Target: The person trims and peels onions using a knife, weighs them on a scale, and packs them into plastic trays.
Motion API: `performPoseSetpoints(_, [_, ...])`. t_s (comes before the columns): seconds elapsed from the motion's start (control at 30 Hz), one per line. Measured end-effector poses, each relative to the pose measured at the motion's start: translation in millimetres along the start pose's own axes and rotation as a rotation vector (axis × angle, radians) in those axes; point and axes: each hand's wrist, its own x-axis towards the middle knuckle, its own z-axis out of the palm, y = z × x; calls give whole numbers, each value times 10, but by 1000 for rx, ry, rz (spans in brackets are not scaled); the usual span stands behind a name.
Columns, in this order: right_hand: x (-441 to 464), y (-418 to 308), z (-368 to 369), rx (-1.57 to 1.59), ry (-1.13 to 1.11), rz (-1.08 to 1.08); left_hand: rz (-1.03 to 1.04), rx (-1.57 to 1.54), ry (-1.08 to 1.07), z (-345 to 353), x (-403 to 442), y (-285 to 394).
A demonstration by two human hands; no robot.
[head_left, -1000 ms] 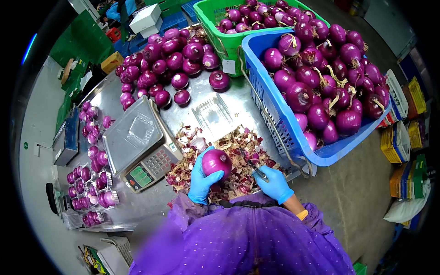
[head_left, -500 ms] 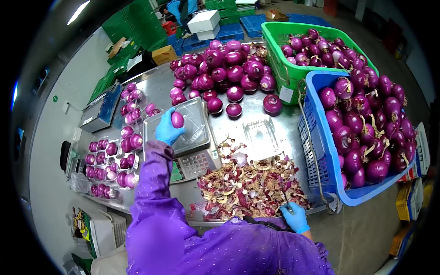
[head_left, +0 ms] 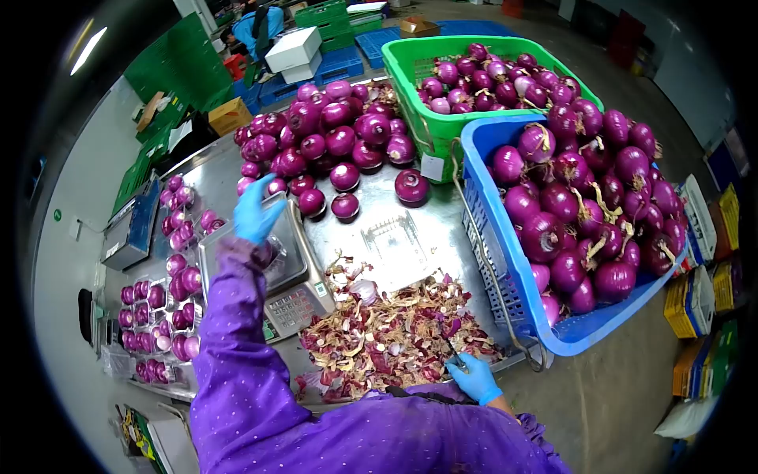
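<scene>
My left hand [head_left: 259, 212], in a blue glove, is stretched out over the scale [head_left: 296, 304] with its fingers apart and nothing in them. An onion, partly hidden by my sleeve, shows on the scale's tray just below the hand. Beyond the fingertips lies a heap of peeled red onions [head_left: 339, 141]. My right hand [head_left: 475, 379], also gloved, is closed around a small dark tool [head_left: 452, 347], perhaps a knife, at the near edge of the pile of skins and roots [head_left: 387, 336]. A clear plastic tray [head_left: 393, 239] rests on the metal table.
On the right stand a blue basket [head_left: 505, 272] and a green basket [head_left: 430, 130], both full of red onions. Clear packs of onions [head_left: 158, 320] line the table's left side. A person in blue [head_left: 257, 28] bends over in the background.
My left hand has carried an onion from above the skins to the scale and let it go; it is now open, farther forward. My right hand keeps the tool near the skins. The view has shifted.
</scene>
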Motion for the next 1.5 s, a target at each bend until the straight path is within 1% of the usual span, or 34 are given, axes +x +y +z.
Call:
performPoseSetpoints(0.03, [27,26,-2,13,-9,22,21,-142,-10,103,115,239])
performPoseSetpoints(0.1, [46,-5,-26,-11,-23,44,208,35,-202,395,315,460])
performPoseSetpoints(0.17, [81,28,-52,-30,-43,81,140,334,-521,872,469,546])
performPoseSetpoints(0.23, [38,-79,-99,37,8,70,190,547,-717,1316,537,516])
performPoseSetpoints(0.3, [24,48,-95,96,80,16,117,582,-703,1863,511,158])
performPoseSetpoints(0.33, [14,165,-99,161,92,94,-72,522,-581,2426,497,-264])
performPoseSetpoints(0.37, [54,228,-131,219,94,171,-173,471,-536,2706,537,-529])
performPoseSetpoints(0.4, [42,122,-117,282,116,226,-270,418,-485,2967,579,-776])
performPoseSetpoints(0.43, [45,30,-142,340,145,282,-236,394,-501,2925,627,-753])
performPoseSetpoints(0.47, [56,6,-171,301,108,327,-201,369,-517,2884,680,-730])
performPoseSetpoints(0.53, [90,14,-154,252,54,285,-149,312,-548,2216,547,-210])
performPoseSetpoints(0.57, [143,16,-147,234,40,257,-156,259,-557,1883,527,52])
performPoseSetpoints(0.63, [224,12,-120,139,-29,214,-212,77,-464,1491,426,315])
performPoseSetpoints(0.7, [281,-1,-113,49,-87,175,-206,-84,-339,935,189,608])
performPoseSetpoints(0.73, [339,-50,-99,76,-107,186,-155,-134,-253,720,86,598])
performPoseSetpoints(0.77, [353,-108,-88,102,-129,208,-139,-236,-259,355,-76,662])
performPoseSetpoints(0.8, [378,-162,-71,131,-149,228,-89,-295,-209,179,-242,556])
performPoseSetpoints(0.83, [388,-177,-60,160,-167,248,-123,-398,-201,-9,-410,465])
performPoseSetpoints(0.87, [411,-77,-25,109,-170,193,-111,-530,-176,-203,-569,414])
performPoseSetpoints(0.9, [421,-38,-4,63,-180,152,-201,-531,-178,-335,-720,300])
performPoseSetpoints(0.93, [435,-22,24,20,-190,108,-206,-344,-171,-467,-844,182])
performPoseSetpoints(0.97, [453,4,51,-25,-199,64,-237,-395,-167,-483,-955,5])
performPoseSetpoints(1.0, [472,68,72,-28,-215,121,-248,-404,-166,-500,-1035,-136])
performPoseSetpoints(1.03, [482,63,77,-34,-222,110,-261,-414,-166,-506,-1094,-244])
performPoseSetpoints(1.13, [526,4,99,-45,-233,79,-65,-68,-136,-518,-1144,-452])
performPoseSetpoints(1.23, [495,-146,69,-23,-221,83,-168,-579,-193,-420,-1117,-594])
performPoseSetpoints(1.33, [395,-311,35,40,-232,147,-380,-903,35,-308,-1106,-942])
performPoseSetpoints(1.43, [323,-437,2,103,-225,217,-130,-430,-107,-313,-1059,-1214])
performPoseSetpoints(1.5, [318,-485,11,104,-226,225,-62,-253,-214,-314,-978,-1263])
